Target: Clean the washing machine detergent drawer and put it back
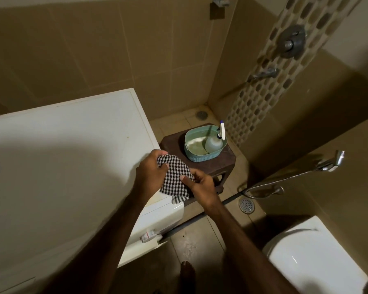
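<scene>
From the head camera I see both hands gripping a black-and-white checked cloth (175, 177) over the washing machine's (62, 155) right corner: left hand (150, 169) bunches its top, right hand (202, 185) pinches its lower edge. I can't make out the detergent drawer. A teal basin (206, 154) holding a bottle (214, 144) sits on the brown stool (227, 160).

Both forearms bare, no sleeves; left hand (150, 168), right hand (202, 186) ungloved; foot (187, 272) bare.
</scene>
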`<state>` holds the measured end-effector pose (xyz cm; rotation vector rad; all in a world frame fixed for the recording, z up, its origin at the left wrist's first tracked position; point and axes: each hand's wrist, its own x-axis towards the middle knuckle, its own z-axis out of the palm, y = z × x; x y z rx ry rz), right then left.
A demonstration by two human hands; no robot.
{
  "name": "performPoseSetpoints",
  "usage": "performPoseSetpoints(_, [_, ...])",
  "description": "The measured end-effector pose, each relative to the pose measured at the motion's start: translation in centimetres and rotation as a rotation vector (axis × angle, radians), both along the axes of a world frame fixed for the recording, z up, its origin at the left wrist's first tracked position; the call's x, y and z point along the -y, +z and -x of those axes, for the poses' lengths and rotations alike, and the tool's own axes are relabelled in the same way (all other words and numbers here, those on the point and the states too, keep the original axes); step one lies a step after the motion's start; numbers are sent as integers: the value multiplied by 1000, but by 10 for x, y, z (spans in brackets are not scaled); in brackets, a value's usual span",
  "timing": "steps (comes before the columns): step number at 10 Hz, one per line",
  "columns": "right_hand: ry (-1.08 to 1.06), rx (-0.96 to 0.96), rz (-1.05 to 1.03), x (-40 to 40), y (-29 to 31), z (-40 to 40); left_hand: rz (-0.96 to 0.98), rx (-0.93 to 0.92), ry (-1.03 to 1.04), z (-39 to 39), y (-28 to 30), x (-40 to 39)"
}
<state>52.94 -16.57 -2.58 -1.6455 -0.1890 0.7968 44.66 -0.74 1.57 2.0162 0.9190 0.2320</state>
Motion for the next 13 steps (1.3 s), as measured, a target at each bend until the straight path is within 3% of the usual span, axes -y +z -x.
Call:
performPoseSetpoints(2, [-193,-49,-7,-3,-18,-63,266,138,44,-79,-23,4])
performPoseSetpoints(4, [-336,-94,84,-34,-76,-142,408,60,22,-172,-81,-6])
performPoseSetpoints(6, [-222,68,370,-69,-136,-212,447,-75,49,-254,-156,-25])
performPoseSetpoints(7, [-82,53,469,-83,-162,-241,450,-116,69,-286,-190,-33])
performPoseSetpoints(8, [93,63,577,-88,-166,-253,452,-154,74,-298,-212,-36])
performPoseSetpoints(9, [371,213,777,-94,-162,-258,468,-199,34,-300,-232,-33])
performPoseSetpoints(10, [409,280,806,-96,-163,-255,476,-190,25,-291,-235,-29])
performPoseSetpoints(12, [264,566,742,-90,-138,-226,186,-111,119,-248,-183,-27])
performPoseSetpoints(13, [172,773,525,-85,-111,-193,3,18,132,-216,-134,-16])
